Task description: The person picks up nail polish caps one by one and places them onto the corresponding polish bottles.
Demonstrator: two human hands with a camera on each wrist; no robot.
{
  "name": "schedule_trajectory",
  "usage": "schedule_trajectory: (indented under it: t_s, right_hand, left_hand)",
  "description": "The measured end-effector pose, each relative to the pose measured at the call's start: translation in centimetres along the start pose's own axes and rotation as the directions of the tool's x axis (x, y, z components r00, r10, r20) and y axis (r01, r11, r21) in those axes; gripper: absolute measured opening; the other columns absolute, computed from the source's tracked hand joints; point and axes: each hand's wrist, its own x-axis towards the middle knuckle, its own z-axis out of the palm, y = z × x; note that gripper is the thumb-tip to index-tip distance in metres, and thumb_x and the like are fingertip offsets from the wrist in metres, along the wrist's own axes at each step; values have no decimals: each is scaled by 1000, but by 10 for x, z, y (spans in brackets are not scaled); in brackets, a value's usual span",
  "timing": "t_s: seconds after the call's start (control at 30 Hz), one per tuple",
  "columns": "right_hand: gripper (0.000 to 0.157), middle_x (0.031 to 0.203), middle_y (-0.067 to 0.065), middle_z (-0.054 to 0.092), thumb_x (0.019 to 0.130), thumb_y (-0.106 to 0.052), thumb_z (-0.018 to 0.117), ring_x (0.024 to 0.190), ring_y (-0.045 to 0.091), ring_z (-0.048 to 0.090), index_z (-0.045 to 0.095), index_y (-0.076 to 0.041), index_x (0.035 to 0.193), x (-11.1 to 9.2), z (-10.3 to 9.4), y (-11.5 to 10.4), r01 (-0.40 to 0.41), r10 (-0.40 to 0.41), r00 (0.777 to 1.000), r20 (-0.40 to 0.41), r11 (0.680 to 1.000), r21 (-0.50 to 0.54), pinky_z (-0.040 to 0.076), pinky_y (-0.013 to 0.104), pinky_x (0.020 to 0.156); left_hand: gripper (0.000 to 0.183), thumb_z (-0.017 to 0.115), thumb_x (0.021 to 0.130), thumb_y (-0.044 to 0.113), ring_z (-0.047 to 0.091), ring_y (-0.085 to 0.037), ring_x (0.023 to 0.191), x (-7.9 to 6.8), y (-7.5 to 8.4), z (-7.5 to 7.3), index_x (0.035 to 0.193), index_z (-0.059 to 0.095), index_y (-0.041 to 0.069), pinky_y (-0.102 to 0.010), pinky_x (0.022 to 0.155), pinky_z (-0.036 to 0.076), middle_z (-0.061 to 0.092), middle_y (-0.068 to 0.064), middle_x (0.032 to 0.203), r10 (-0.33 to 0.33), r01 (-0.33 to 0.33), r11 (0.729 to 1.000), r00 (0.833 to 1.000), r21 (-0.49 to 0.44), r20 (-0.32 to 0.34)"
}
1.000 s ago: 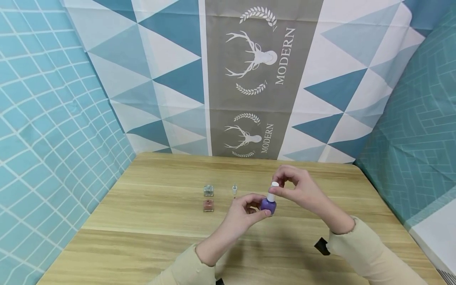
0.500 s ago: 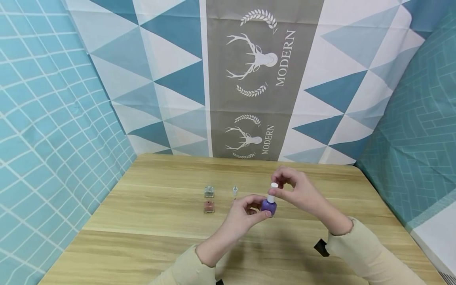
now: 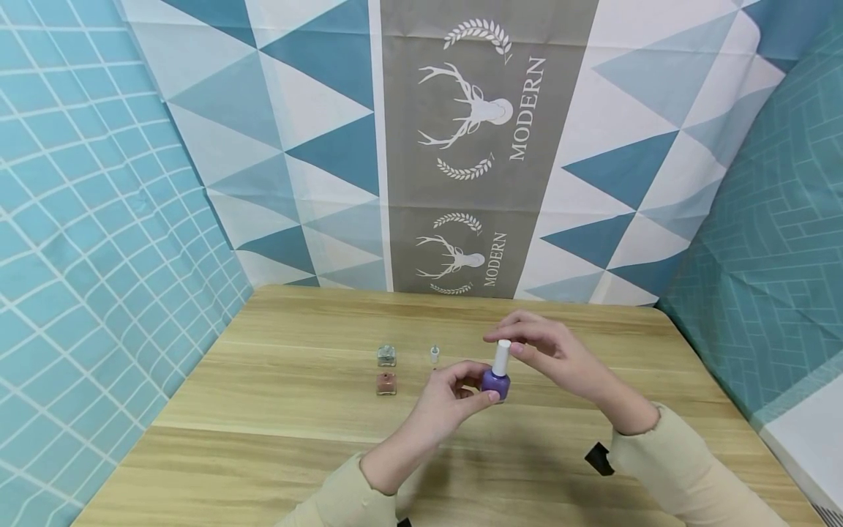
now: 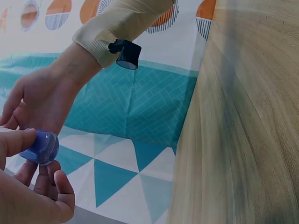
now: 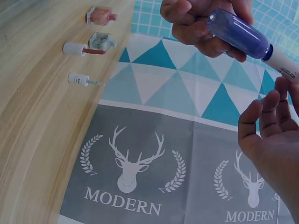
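Note:
In the head view, my left hand [image 3: 454, 399] holds a purple nail polish bottle [image 3: 496, 384] between thumb and fingers, raised over the table. Its tall white cap [image 3: 502, 359] points up and leans slightly right. My right hand [image 3: 549, 351] is at the cap, thumb on the near right side and longer fingers stretched past the top behind it. From the right wrist, the cap sits on the bottle's neck, with right fingertips [image 5: 282, 85] against its far end. The left wrist view shows the bottle's base pinched by the left thumb.
An uncapped clear polish bottle [image 3: 386, 356] and an uncapped pink one [image 3: 386, 383] stand left on the wooden table [image 3: 296, 410]. Beside them lie two white brush caps, one with a pale brush [image 5: 79, 79], one with a pink brush [image 5: 74, 49]. Patterned cloths hang around.
My right fingers have straightened from a tighter curl around the white cap and now reach left past its top. My left hand and the purple bottle stay almost in place.

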Motion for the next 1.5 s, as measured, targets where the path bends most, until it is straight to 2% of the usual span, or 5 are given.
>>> schedule_trajectory:
  t_s: [0.2,0.43,0.9,1.3,1.5]
  right_hand:
    - [26,104,-1,56,87,2,51,96,13,51,62,-12,105,-1,0,3,-17,17,1000,7,1000,-12,46,29,76]
    - [31,98,1,59,80,9,56,86,12,52,63,-12,102,-1,1,8,72,-73,996,-41,997,-35,44,27,64]
    - [21,86,0,55,76,3,65,75,11,47,60,-14,88,2,3,8,2,-2,997,-83,1000,-8,43,24,64]
    - [24,81,0,49,72,-2,71,73,15,45,52,-15,79,3,5,5,-63,63,993,-97,998,8,41,26,63]
    - [22,85,1,52,74,-3,69,74,17,47,55,-13,87,1,6,5,-78,76,992,-105,997,-16,42,26,64]
  left_hand:
    - [26,67,78,10,56,-14,86,-7,20,0,103,63,7,-27,72,47,63,-4,94,-11,11,1000,1000,2,10]
    - [26,67,78,11,56,-14,87,-8,25,1,104,63,8,-26,73,47,63,-4,94,-30,30,999,1000,12,4]
    - [28,70,76,17,56,-12,84,3,-6,4,103,64,14,-23,71,47,63,-1,93,-7,7,1000,1000,-4,3]
    - [28,71,75,18,56,-10,83,3,-7,6,102,64,13,-23,70,47,63,0,92,14,-14,1000,1000,-1,2]
    - [26,70,75,17,56,-10,83,3,-7,6,101,64,13,-23,70,48,63,-1,92,22,-22,1000,1000,0,-4]
